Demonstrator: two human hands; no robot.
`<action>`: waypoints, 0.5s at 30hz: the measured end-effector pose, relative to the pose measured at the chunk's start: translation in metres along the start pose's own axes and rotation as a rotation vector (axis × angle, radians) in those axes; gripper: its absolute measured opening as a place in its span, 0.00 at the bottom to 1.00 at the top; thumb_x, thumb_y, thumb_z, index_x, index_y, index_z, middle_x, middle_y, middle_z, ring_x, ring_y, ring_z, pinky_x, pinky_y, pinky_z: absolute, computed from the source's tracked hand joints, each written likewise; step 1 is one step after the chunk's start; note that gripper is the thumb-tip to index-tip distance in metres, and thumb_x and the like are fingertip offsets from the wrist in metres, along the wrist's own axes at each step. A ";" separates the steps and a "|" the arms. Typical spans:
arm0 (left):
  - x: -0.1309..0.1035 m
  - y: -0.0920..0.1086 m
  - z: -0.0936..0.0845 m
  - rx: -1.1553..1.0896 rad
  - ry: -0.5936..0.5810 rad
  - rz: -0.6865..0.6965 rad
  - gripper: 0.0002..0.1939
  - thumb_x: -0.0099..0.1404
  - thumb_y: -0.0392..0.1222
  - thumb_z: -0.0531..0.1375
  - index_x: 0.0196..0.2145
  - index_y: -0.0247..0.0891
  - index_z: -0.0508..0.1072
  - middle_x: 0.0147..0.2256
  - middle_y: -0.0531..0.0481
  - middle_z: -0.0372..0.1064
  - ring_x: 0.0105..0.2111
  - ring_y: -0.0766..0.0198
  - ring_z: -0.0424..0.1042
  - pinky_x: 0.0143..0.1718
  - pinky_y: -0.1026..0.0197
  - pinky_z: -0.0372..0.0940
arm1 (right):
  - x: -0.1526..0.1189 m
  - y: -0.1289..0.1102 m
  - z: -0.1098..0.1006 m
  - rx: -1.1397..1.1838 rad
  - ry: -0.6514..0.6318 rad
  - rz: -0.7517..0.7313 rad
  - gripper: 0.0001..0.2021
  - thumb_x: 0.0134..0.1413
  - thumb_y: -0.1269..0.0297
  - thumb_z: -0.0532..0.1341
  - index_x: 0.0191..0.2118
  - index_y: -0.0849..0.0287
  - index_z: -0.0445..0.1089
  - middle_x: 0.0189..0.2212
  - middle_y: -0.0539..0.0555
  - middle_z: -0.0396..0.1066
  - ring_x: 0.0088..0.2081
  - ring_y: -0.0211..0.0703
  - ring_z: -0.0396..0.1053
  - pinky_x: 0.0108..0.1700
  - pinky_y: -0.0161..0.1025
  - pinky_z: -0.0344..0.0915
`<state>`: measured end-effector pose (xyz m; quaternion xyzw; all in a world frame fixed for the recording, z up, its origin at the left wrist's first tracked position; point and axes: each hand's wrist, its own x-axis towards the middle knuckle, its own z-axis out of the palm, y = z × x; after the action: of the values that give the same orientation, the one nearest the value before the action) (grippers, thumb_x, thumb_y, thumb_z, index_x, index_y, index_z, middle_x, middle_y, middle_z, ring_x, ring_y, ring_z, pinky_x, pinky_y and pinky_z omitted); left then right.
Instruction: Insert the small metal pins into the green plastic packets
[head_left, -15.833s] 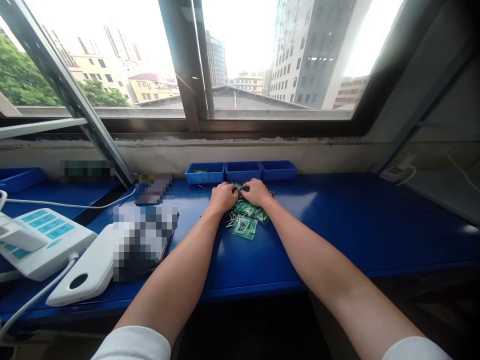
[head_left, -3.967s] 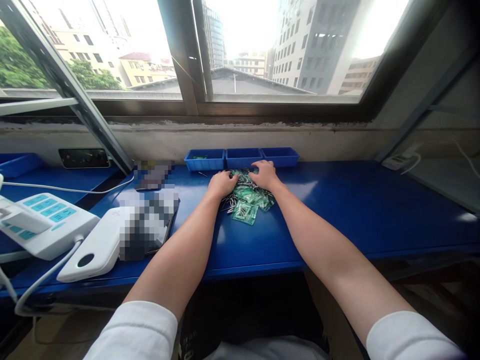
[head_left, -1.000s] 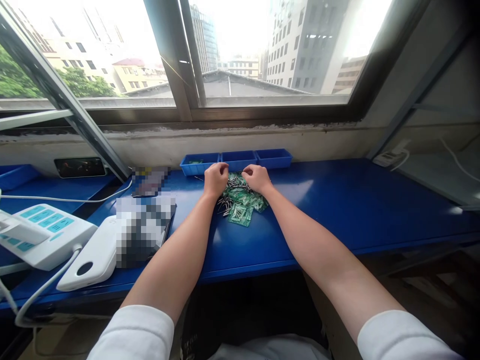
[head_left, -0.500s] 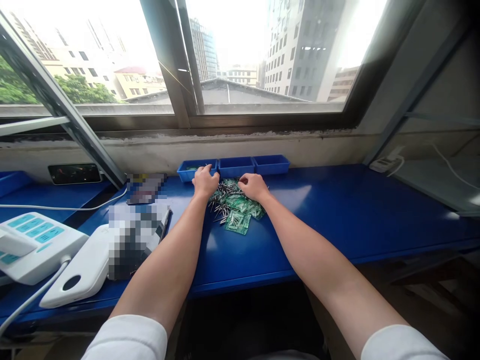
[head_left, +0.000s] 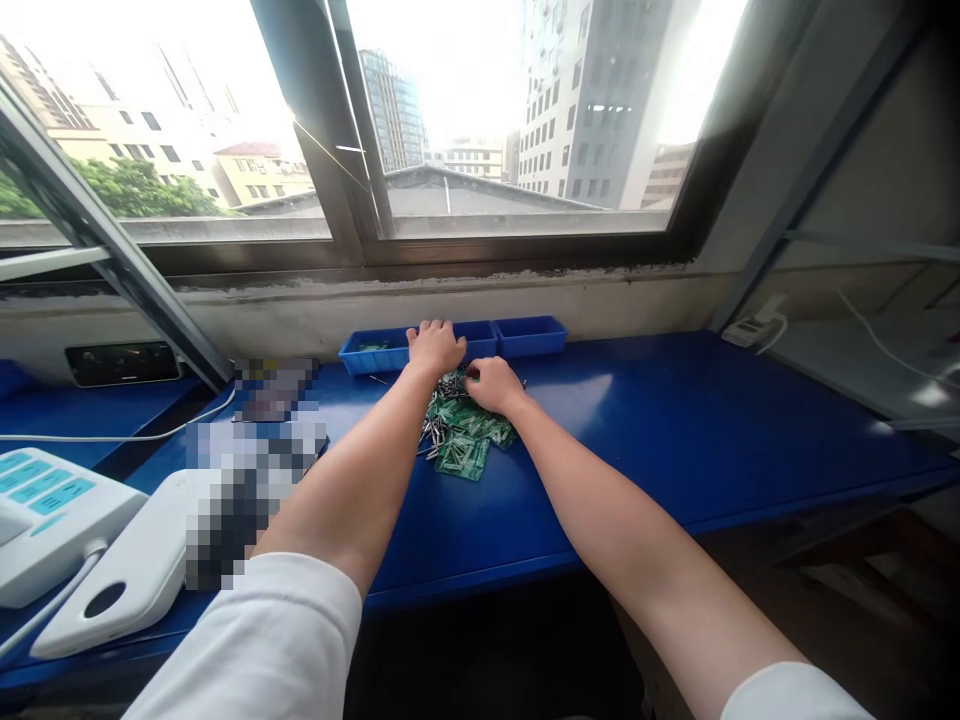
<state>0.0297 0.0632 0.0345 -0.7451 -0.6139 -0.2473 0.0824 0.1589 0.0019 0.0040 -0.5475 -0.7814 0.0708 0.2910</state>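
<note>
A heap of small green circuit boards and loose metal pins point(head_left: 459, 442) lies on the blue bench point(head_left: 675, 430). My right hand point(head_left: 491, 383) rests on the heap's far edge with its fingers curled down; what they pinch is hidden. My left hand point(head_left: 433, 346) reaches further back and lies over the rim where the left blue bin point(head_left: 366, 362) meets the middle blue bin point(head_left: 480, 340). Its fingers point down, and I cannot tell whether it holds anything. The left bin has a few green pieces in it. A third blue bin point(head_left: 529, 343) stands to the right.
White devices with cables point(head_left: 45, 510) point(head_left: 124, 585) sit at the front left beside a blurred patch. A dark flat device point(head_left: 120, 362) leans on the wall at left. A white power strip point(head_left: 750, 328) lies at the back right. The window wall rises directly behind the bins.
My left hand left the heap, went to the left bin, and has now shifted right to the rim between the left and middle bins. My right hand stayed on the heap. The view panned right.
</note>
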 end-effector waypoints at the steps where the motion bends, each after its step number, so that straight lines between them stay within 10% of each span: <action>1: 0.002 -0.001 0.002 0.000 -0.034 0.006 0.21 0.61 0.50 0.51 0.45 0.34 0.72 0.48 0.30 0.68 0.53 0.38 0.60 0.52 0.35 0.50 | 0.000 0.000 0.000 0.000 0.003 -0.005 0.11 0.51 0.63 0.58 0.38 0.57 0.75 0.39 0.56 0.75 0.46 0.49 0.69 0.46 0.38 0.64; 7: 0.001 -0.007 0.010 -0.024 -0.217 0.014 0.24 0.61 0.57 0.51 0.41 0.35 0.74 0.47 0.30 0.70 0.53 0.37 0.61 0.54 0.31 0.42 | 0.000 -0.002 -0.002 0.014 -0.006 -0.033 0.10 0.51 0.64 0.57 0.36 0.58 0.75 0.38 0.56 0.76 0.44 0.48 0.70 0.45 0.36 0.64; 15: -0.026 0.008 -0.016 -0.105 -0.091 0.012 0.23 0.62 0.52 0.53 0.49 0.38 0.70 0.58 0.35 0.58 0.59 0.41 0.52 0.55 0.36 0.48 | 0.001 0.001 -0.004 0.027 0.047 -0.024 0.10 0.51 0.65 0.57 0.34 0.58 0.75 0.36 0.57 0.76 0.42 0.49 0.70 0.44 0.38 0.64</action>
<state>0.0299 0.0321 0.0372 -0.7626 -0.5987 -0.2446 0.0165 0.1612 0.0021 0.0069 -0.5355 -0.7799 0.0649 0.3175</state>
